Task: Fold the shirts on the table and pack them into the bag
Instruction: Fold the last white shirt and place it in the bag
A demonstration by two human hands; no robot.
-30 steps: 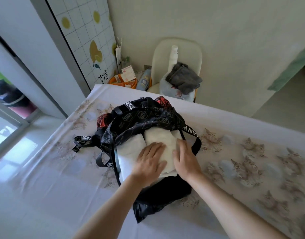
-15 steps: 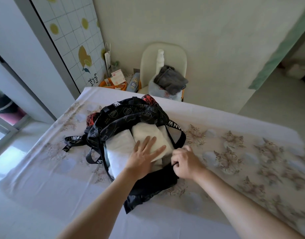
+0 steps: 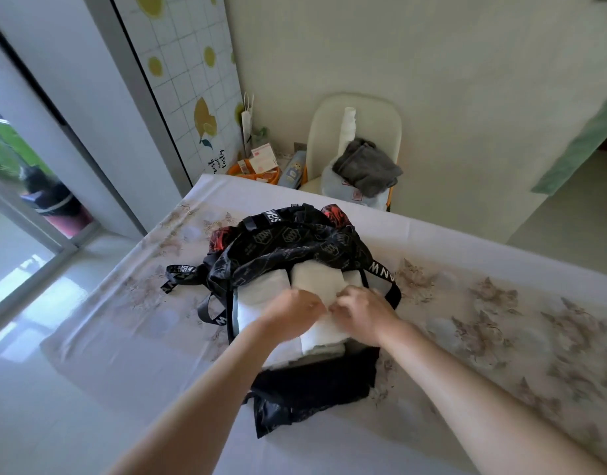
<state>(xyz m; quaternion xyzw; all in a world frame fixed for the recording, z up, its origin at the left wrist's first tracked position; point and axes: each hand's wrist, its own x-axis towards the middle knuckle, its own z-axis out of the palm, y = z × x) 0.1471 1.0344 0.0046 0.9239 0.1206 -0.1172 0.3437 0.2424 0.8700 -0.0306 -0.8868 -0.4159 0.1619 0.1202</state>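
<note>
Left hand [image 3: 290, 311] and right hand [image 3: 365, 315] meet, fingers curled, on the folded white shirts [image 3: 316, 279] inside the open black backpack [image 3: 295, 241] on the table [image 3: 124, 337]. Blur hides whether either hand pinches cloth, and the flap covers the shirts' far ends.

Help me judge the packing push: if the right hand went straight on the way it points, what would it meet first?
Probably the left hand, almost touching the right hand over the folded white shirt in the bag. Depth is unclear, so it may press the shirt first.
</note>
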